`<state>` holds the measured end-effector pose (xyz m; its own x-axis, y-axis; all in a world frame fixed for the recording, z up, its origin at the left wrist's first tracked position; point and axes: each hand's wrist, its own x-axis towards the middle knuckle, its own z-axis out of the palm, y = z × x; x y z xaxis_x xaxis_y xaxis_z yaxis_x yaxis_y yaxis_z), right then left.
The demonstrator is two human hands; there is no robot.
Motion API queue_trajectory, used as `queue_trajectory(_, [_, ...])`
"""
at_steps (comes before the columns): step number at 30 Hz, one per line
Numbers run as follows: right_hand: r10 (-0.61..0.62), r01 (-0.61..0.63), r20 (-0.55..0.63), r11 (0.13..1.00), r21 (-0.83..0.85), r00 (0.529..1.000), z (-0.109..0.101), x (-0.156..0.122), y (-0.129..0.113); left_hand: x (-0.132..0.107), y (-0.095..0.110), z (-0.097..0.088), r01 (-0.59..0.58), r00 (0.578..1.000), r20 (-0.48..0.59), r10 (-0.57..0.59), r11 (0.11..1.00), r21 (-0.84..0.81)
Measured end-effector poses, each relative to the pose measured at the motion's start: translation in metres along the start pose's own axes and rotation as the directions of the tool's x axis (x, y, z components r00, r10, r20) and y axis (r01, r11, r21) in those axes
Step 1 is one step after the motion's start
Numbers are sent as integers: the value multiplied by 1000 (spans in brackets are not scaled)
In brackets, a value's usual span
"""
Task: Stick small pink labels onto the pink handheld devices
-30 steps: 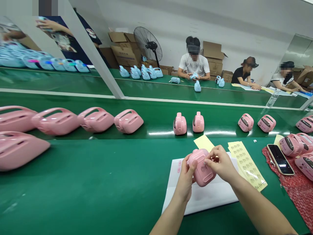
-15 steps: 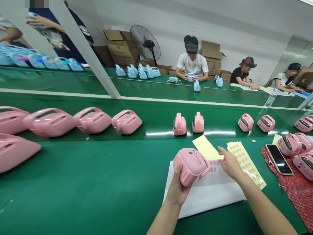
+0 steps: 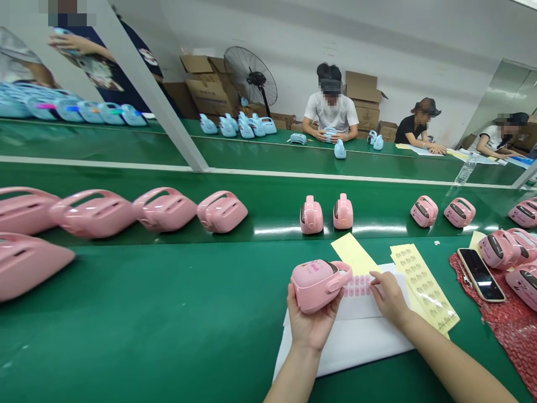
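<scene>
My left hand (image 3: 309,324) grips a small pink plastic device with a carry handle (image 3: 315,286) from below. Its printed face is tilted up and the handle points right, above a white sheet (image 3: 352,347). Rows of small pink stickers (image 3: 357,286) show on that sheet, just right of the device. At the right end of these rows is my right hand (image 3: 390,296), thumb and forefinger drawn close together at the stickers. Whatever is between those fingertips is too small to make out. A yellow backing sheet (image 3: 352,251) lies behind, and another yellow sticker sheet (image 3: 425,285) to the right.
Several pink devices (image 3: 222,212) stand along the raised green ledge. On the right, a phone (image 3: 481,274) and more pink devices (image 3: 497,249) rest on red bubble wrap (image 3: 509,341). Beyond a rail (image 3: 293,175), people sit with blue devices (image 3: 339,149) and papers.
My left hand has turned the pink device so its handle points right. My right hand has come down a little, its fingers closing together at the sticker rows. The view shifted slightly.
</scene>
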<state>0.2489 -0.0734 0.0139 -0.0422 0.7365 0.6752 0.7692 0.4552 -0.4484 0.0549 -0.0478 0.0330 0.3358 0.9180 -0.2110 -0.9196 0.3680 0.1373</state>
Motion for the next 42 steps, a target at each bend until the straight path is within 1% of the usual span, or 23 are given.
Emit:
queue_trajectory(1, [107,-104,-23,989,109,994,-4,7,-11,0,-1,-1,-1,1000,10,1,1000,-16])
queue_trajectory(2, [247,-232,-27,938,258,969,-8,14,-23,0,-3,-2,-3,1000,21,3,999,-36])
queue_trajectory(3, [406,-367,11,816,447,914,-11,23,-37,-1,-6,-1,-4,999,34,6,998,-57])
queue_trajectory(4, [515,-454,81,658,601,853,-13,31,-51,-2,-8,0,-3,999,52,7,997,-79])
queue_trajectory(5, [578,-502,153,511,697,801,-15,38,-64,-3,-11,3,3,998,69,3,995,-96])
queue_trajectory(6, [610,-527,214,394,753,763,-15,45,-76,-5,-14,6,12,997,82,-3,994,-108])
queue_trajectory(7, [623,-539,260,312,783,738,-15,50,-86,-7,-17,10,21,996,89,-10,993,-115])
queue_trajectory(8, [628,-546,290,260,796,722,-14,54,-93,-9,-20,14,27,996,91,-16,993,-118])
queue_trajectory(10, [633,-555,314,223,802,708,-11,59,-102,-12,-24,20,22,996,90,-11,993,-118])
queue_trajectory(13, [647,-571,296,264,778,702,-8,60,-103,-14,-27,25,7,995,102,4,994,-105])
queue_trajectory(16, [653,-584,246,368,724,716,-10,59,-101,-14,-28,24,14,994,105,-3,995,-99])
queue_trajectory(18, [632,-574,199,469,672,749,-10,57,-101,-14,-29,23,16,996,83,-7,994,-110])
queue_trajectory(20, [586,-531,132,586,612,799,-8,54,-100,-14,-30,23,22,999,49,-16,992,-124])
queue_trajectory(23, [437,-361,-63,809,464,897,-3,47,-98,-16,-30,26,46,999,-9,-47,988,-151])
queue_trajectory(25, [258,-198,-198,940,279,946,0,44,-95,-18,-30,27,68,996,-50,-78,982,-177])
queue_trajectory(26, [169,-127,-237,975,184,957,1,43,-94,-18,-29,28,81,993,-65,-95,979,-186])
queue_trajectory(27, [103,-77,-253,991,110,962,1,42,-93,-19,-29,28,93,992,-70,-109,977,-191])
queue_trajectory(29, [69,-58,-253,997,48,965,1,42,-90,-19,-27,27,109,991,-52,-120,978,-179])
queue_trajectory(33, [176,-154,-219,982,113,960,3,43,-83,-20,-25,25,149,989,27,-147,980,-128])
queue_trajectory(36, [275,-244,-152,950,194,950,3,45,-71,-21,-25,22,172,984,74,-165,979,-110])
queue_trajectory(40, [457,-421,-62,858,294,887,-3,48,-50,-22,-22,18,190,981,51,-187,979,-72])
queue_trajectory(41, [456,-421,-61,858,295,888,-6,48,-47,-22,-22,17,193,981,43,-191,979,-66])
queue_trajectory(42, [422,-388,-65,876,286,904,-9,47,-45,-22,-21,16,193,981,37,-191,979,-64])
